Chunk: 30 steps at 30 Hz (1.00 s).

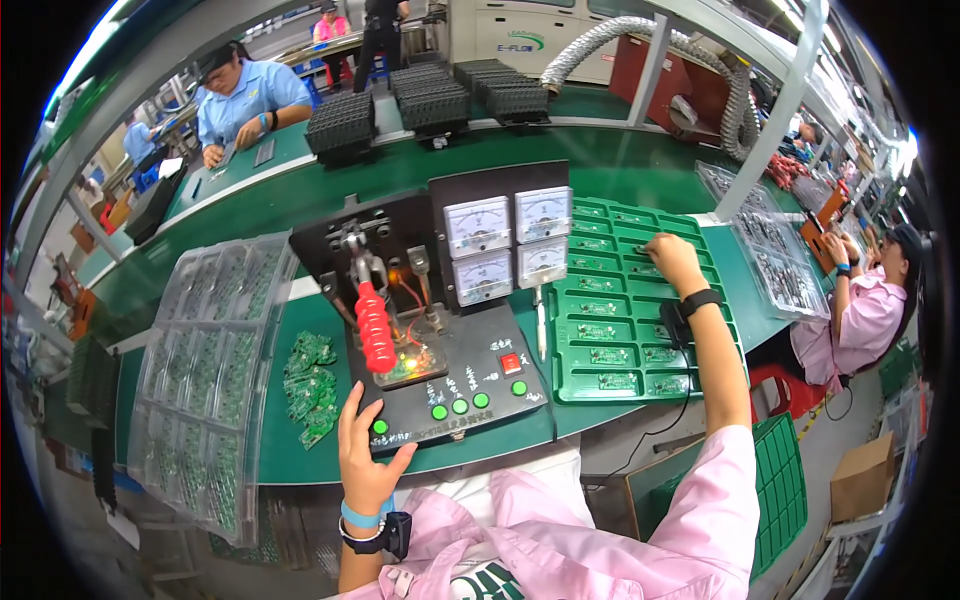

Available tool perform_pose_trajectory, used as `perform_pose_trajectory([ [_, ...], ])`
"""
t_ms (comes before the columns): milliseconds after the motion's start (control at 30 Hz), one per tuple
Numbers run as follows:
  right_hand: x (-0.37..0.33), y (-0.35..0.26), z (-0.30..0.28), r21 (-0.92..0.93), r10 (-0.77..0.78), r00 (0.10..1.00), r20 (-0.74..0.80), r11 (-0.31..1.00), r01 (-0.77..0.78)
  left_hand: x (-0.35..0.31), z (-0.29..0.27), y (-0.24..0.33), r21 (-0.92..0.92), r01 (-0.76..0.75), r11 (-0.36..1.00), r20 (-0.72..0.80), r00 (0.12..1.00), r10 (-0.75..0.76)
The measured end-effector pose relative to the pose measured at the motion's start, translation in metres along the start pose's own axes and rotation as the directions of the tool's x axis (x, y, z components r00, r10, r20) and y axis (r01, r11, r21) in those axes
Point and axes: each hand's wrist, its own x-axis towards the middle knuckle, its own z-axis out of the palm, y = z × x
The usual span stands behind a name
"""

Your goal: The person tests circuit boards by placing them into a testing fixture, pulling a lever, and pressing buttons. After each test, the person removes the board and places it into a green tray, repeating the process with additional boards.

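Observation:
My left hand [368, 462] rests at the front left corner of a black test fixture [450, 400], fingers apart, beside a green button [380, 427]. A red-handled toggle clamp [374, 325] stands on the fixture, with a lit board area [410, 362] beneath it. Four analog meters [480, 225] sit on its upright panel. My right hand [676, 262] reaches over the green compartment tray [577, 388], its fingertips pinched at a small circuit board [640, 251], partly hidden by the fingers. Other green circuit boards [598, 331] lie in the tray's compartments.
A loose pile of green boards [311, 385] lies left of the fixture, next to a clear blister tray [170, 335] full of boards. A white pen-like tool [542, 325] stands between fixture and green tray. Black racks [430, 95] line the far shelf. Co-workers sit at left and right.

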Motion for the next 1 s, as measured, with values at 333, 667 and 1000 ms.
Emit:
perform_pose_trajectory([
  [333, -0.082, -0.257, -0.127, 0.456, -0.275, 0.873, -0.402, 0.767, 0.451, -0.006, -0.001, -0.002, 0.032, -0.027, 0.999, -0.044, 0.999, 0.029],
  [667, -0.147, -0.344, -0.082, 0.483, -0.325, 0.891, -0.317, 0.753, 0.447, -0.013, 0.01, -0.012, -0.034, -0.16, 0.987, -0.209, 0.966, 0.149],
  [1000, -0.077, -0.351, -0.1, 0.59, -0.444, 0.884, -0.143, 0.679, 0.437, -0.008, 0.003, -0.006, 0.081, -0.115, 0.99, -0.131, 0.983, 0.125],
])
